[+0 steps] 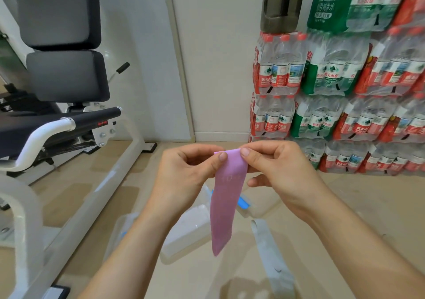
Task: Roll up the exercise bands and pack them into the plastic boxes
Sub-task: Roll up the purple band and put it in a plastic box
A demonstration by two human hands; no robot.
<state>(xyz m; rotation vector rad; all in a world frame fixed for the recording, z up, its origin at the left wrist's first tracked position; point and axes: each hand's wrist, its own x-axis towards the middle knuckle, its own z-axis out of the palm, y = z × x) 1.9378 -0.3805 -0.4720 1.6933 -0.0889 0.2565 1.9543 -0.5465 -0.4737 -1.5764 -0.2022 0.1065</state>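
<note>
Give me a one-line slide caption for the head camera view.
Left hand and right hand pinch the top edge of a hanging purple exercise band above clear plastic boxes.

Both hands raised at frame centre, pinching the top edge of a flat pink-purple rubber exercise band point(226, 197). Left hand point(188, 172) grips the top-left corner between thumb and forefinger; right hand point(278, 172) grips the top-right corner likewise. Band hangs straight down toward 6 o'clock, lower end free. Clear plastic boxes with blue latches point(184, 232) lie on the beige tiled floor point(368, 206) beneath the band. White-framed exercise machine with black pads point(66, 73) at 9–10 o'clock. Stacked shrink-wrapped packs of bottled water point(340, 96) at 2–3 o'clock.
</note>
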